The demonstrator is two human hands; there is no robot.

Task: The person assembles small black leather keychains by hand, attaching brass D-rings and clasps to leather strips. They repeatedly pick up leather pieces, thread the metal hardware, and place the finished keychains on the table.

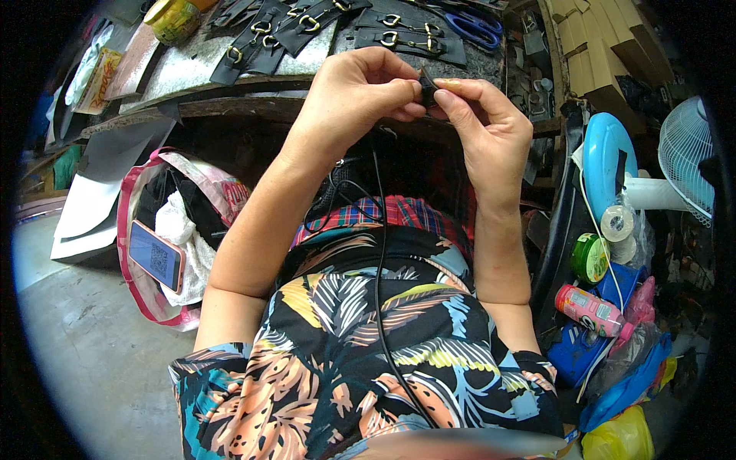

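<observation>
Pink-rimmed bag [136, 297]: below the left part of the worktable's [188, 77] near edge; a phone [156, 257] lies screen-up atop its contents, presumably to stay readable.
Black straps [225, 73]: gold-coloured buckles fitted, laid in groups back from the near edge, seemingly to leave the front free.
Left hand [349, 96]: thumb and fingers pinch the piece's left side.
Black piece [428, 90]: over the table's near edge, between fingertips; perhaps folded, though fingers hide most of it.
Scissors [477, 32]: blue-handled, near the table's right edge, apparently for easy reach.
Right hand [491, 123]: pinches the other side, a fingertip hold suiting something small.
</observation>
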